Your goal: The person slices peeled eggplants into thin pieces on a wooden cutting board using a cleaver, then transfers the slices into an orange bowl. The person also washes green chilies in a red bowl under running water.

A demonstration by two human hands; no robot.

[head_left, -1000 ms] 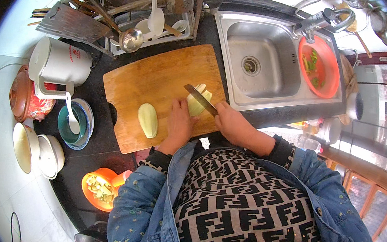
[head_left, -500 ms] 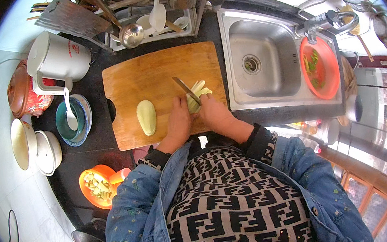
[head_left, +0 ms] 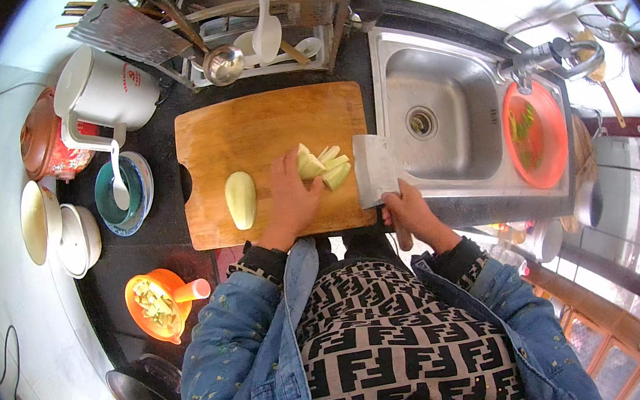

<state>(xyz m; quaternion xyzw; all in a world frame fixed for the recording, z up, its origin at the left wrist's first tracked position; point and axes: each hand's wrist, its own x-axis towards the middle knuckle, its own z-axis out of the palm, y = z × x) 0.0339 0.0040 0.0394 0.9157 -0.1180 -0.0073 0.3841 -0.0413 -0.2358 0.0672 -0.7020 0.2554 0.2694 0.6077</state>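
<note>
My right hand (head_left: 411, 211) grips a cleaver (head_left: 374, 165) by its handle. Its broad blade lies flat-side up over the right edge of the wooden cutting board (head_left: 235, 122). On the board, my left hand (head_left: 293, 197) has its fingers curled against a cut piece of pale green peeled vegetable (head_left: 309, 162); the thumb side is partly hidden. Right beside that piece lie more cut wedges (head_left: 336, 171), leaning together. A whole peeled pale green vegetable (head_left: 241, 200), oblong in shape, rests on the board to the left of my left hand.
A steel sink (head_left: 436, 106) adjoins the board's right, with a red basin (head_left: 536, 133) holding green bits. Leftward stand a green bowl (head_left: 105, 196), white bowls (head_left: 79, 241) and a white jug (head_left: 105, 90). An orange strainer-like bowl (head_left: 176, 294) holds cut pieces. Behind is a utensil rack (head_left: 256, 8).
The cleaver has come away from the vegetable and moved right, its blade now turned flat. My left hand has stayed with the cut pieces, which are spread further apart.
</note>
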